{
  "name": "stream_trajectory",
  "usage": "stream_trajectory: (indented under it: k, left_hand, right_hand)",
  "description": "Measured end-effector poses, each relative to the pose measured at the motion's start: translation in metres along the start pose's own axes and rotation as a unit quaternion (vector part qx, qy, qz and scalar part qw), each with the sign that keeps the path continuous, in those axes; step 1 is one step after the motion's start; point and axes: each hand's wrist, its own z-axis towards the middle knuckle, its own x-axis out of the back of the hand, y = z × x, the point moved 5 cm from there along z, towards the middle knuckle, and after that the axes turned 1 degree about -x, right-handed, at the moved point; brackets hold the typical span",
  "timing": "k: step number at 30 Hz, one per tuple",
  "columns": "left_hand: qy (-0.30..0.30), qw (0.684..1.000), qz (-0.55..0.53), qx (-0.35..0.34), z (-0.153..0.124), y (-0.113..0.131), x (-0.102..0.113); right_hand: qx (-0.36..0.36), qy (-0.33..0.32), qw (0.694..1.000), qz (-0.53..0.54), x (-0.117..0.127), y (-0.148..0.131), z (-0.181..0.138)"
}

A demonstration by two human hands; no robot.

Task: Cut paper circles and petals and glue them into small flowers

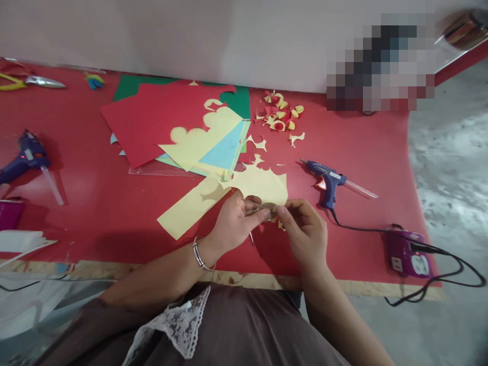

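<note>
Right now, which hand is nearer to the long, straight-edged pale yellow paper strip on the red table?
Left. The left hand is just right of the paper strip, near its far end; the right hand is farther right, beyond the left hand.

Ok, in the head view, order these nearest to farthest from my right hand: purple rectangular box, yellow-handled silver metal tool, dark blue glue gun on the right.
1. Dark blue glue gun: just beyond your right hand, rightward.
2. Purple box: near the table's right edge.
3. Yellow-handled tool: far left corner.
</note>
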Motion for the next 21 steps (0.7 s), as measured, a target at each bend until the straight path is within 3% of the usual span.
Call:
stream_trajectory:
  k: [7,21]
  left_hand:
    - [-0.02,1.0,-0.004,-0.02,0.001,0.003,-0.002]
    - [-0.057,0.996,-0.036,0.054,0.003,0.003,0.002]
  right_hand:
    - [-0.037,-0.019,0.998,0.057,-0.002,0.004,0.002]
    - [-0.051,-0.051,0.995,0.065,-0.003,0.014,0.003]
